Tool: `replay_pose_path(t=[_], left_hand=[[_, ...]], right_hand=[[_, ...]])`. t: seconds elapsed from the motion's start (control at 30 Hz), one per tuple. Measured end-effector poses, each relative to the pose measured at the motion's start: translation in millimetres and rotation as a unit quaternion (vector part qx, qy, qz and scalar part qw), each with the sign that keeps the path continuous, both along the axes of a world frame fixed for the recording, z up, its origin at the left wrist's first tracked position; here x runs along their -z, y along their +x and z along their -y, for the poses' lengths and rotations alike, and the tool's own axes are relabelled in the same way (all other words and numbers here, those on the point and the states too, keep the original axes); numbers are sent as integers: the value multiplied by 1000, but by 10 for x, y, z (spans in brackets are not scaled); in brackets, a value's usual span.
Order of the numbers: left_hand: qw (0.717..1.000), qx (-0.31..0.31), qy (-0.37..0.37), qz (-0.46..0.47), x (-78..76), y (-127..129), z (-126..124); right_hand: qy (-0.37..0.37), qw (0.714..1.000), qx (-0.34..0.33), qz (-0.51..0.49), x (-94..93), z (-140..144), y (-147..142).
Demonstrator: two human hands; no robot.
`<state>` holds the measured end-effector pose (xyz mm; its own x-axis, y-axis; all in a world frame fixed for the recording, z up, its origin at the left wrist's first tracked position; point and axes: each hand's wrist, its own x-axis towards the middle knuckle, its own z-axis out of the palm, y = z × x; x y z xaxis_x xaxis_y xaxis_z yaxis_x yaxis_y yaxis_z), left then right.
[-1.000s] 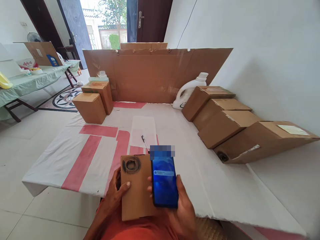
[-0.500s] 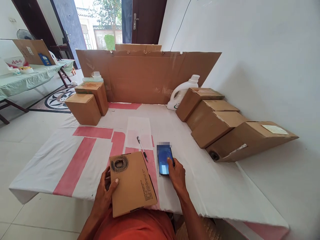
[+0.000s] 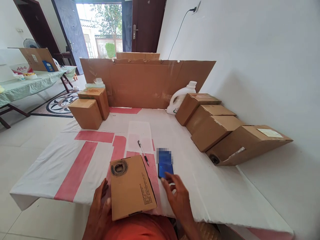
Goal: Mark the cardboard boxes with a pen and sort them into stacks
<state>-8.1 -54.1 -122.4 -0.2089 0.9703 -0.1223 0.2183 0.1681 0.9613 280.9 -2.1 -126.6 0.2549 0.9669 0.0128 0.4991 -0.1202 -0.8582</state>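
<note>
A flat brown cardboard box with a black scribbled circle on top lies at the near edge of the white and red table cover. My left hand rests against its left side, thumb on the top face. A blue-screened phone lies flat on the table just right of the box. My right hand hovers just behind the phone with fingers spread, fingertips near its lower edge, holding nothing. A pen lies on a white sheet beyond the box.
Several brown boxes line the right wall, with a white jug behind them. Two boxes stand at the far left. A tall cardboard sheet closes the back. Another table stands far left.
My right hand carried the phone from above the box down onto the table, then let go and drew back. The box now lies flatter under my left hand.
</note>
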Motion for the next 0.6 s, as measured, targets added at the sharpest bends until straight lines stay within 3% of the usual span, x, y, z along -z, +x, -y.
replay_pose_path(t=[0.1, 0.17, 0.23, 0.37, 0.47, 0.53, 0.6], left_hand=[[997, 63, 16, -32, 0, 61, 134], [996, 81, 11, -40, -50, 59, 174], [995, 78, 6, -60, -141, -25, 190], [988, 55, 56, -135, -364, -351, 140], [986, 61, 49, -147, -460, -469, -51], [987, 56, 37, -149, -462, -415, -236], [989, 35, 45, -139, -423, -294, -410]], right_hand=[[-44, 978, -167, -114, 57, 407, -274], [-72, 974, -196, -84, 62, 560, -393], [-69, 980, -182, -48, -46, 574, -432], [50, 985, -156, -45, -604, 319, -403], [126, 982, -131, -53, -953, 41, -448], [139, 978, -134, -78, -979, -138, -524], [127, 975, -148, -105, -837, -287, -616]])
